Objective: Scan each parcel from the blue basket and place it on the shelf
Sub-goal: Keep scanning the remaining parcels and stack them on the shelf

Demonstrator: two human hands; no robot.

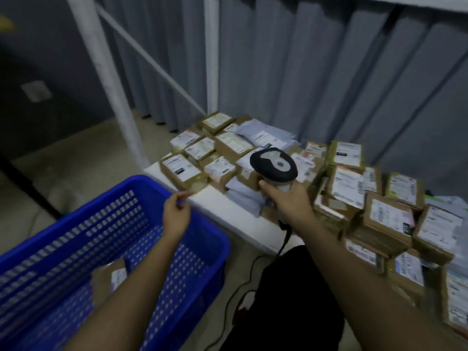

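My right hand (286, 198) grips the handle of a black and grey barcode scanner (274, 164), held over the parcels on the low white shelf (217, 201). Its cable (283, 239) hangs to the floor. My left hand (176, 214) hovers above the far rim of the blue basket (210, 224), fingers loosely curled, holding nothing. One brown parcel (109, 277) with a white label lies inside the basket, partly hidden by my left forearm. Several labelled brown boxes (182, 169) and grey mailers (263, 135) cover the shelf.
Taller stacks of labelled boxes (387, 219) fill the shelf's right side. White shelf posts (106, 79) rise at the left, with a grey corrugated wall (304, 72) behind. A black cable (243, 282) trails over the floor by my dark-clothed leg (286, 300).
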